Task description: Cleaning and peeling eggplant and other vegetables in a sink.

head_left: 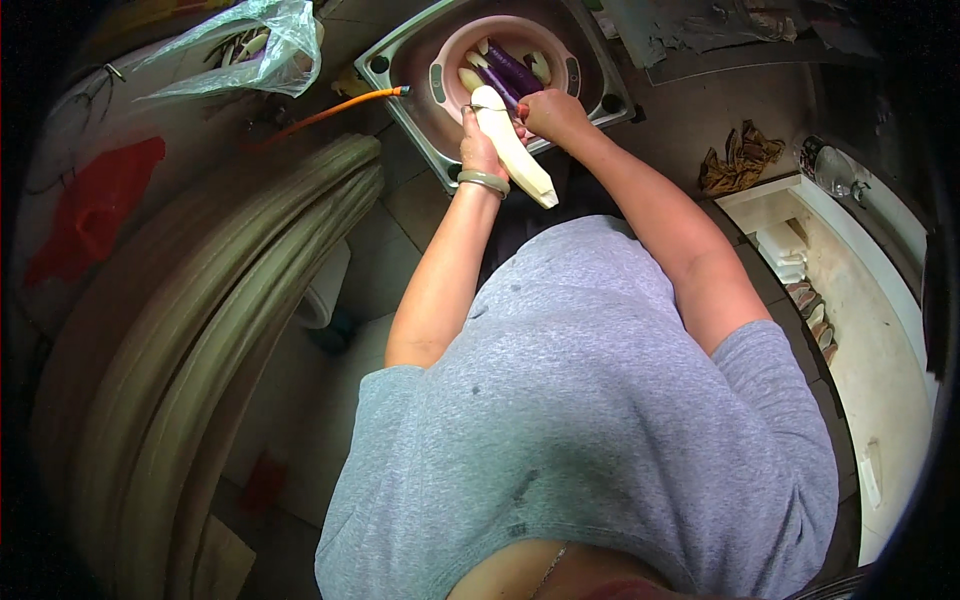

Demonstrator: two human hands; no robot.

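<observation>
My left hand (480, 142), with a pale bangle on the wrist, grips a long peeled pale eggplant (520, 155) around its upper half. The eggplant slants down to the right over the sink's front edge. My right hand (550, 112) is curled against the eggplant's upper part from the right. I cannot tell whether it also holds a small tool. Just beyond both hands a pink basin (445, 70) stands in a metal sink (385, 55). It holds purple eggplants (512, 68) and several peeled pale ones (470, 78).
An orange hose (330, 112) runs left from the sink. A clear plastic bag (255, 50) with vegetables lies at the upper left, a red cloth (90, 205) below it. Stacked pale curved rims (200, 340) fill the left. A brown rag (740, 155) and a white trough (860, 300) are at right.
</observation>
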